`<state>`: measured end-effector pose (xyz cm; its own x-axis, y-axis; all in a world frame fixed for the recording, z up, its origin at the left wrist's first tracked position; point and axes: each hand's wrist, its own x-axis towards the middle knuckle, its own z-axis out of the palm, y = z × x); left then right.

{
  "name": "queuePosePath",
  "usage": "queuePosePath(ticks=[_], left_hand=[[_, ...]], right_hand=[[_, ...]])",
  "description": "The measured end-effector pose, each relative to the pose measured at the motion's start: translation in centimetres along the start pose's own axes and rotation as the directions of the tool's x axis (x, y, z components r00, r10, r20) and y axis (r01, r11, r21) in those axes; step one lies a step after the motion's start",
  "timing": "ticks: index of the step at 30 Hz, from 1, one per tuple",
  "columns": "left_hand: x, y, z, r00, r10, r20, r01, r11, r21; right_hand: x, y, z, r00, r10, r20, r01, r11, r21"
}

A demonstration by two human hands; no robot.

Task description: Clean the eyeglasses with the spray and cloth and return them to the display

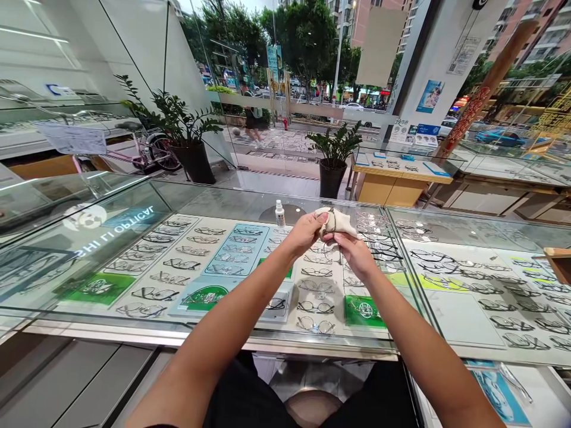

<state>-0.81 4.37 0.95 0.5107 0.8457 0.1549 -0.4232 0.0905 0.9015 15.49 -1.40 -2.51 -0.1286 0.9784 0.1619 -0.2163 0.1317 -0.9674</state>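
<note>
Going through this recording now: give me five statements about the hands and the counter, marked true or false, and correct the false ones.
1. The left hand grips a pale cloth. True.
2. The right hand hangs free at the person's side. False: it is raised beside the left hand, and its fingers are also on the cloth.
3. Rows of glasses are laid out inside the glass display case. True.
4. The small white bottle lies on its side. False: it stands upright, beyond the hands.
5. Two potted plants stand on the far side of the display case. True.
</note>
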Motion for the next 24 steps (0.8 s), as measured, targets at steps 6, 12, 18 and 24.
queuePosePath(ticks=[6, 12, 18, 24], left_hand=[[-0.3, 0.2, 0.0, 0.998, 0.006, 0.065, -0.008, 1.0, 0.026], [-0.2, -1.4, 1.3, 0.988, 0.145, -0.051, -0.141, 0.987, 0.071], [0.1, -1.3, 0.6, 0.991, 0.133, 0.035, -0.135, 0.989, 0.055], [-0.6, -0.4, 0.8, 0.992, 0.078, 0.096, -0.083, 0.995, 0.048]], right_hand=[[0.1, -1.1, 0.2, 0.999, -0.025, -0.038, 0.029, 0.991, 0.133], [0.1, 0.1, 0.0, 1.0, -0.019, -0.022, 0.02, 0.997, 0.075], [0.4, -0.8, -0.9, 1.0, 0.01, 0.0, -0.01, 0.994, 0.113], [0.4, -1.3, -0.9, 0.999, 0.041, -0.029, -0.033, 0.974, 0.223]])
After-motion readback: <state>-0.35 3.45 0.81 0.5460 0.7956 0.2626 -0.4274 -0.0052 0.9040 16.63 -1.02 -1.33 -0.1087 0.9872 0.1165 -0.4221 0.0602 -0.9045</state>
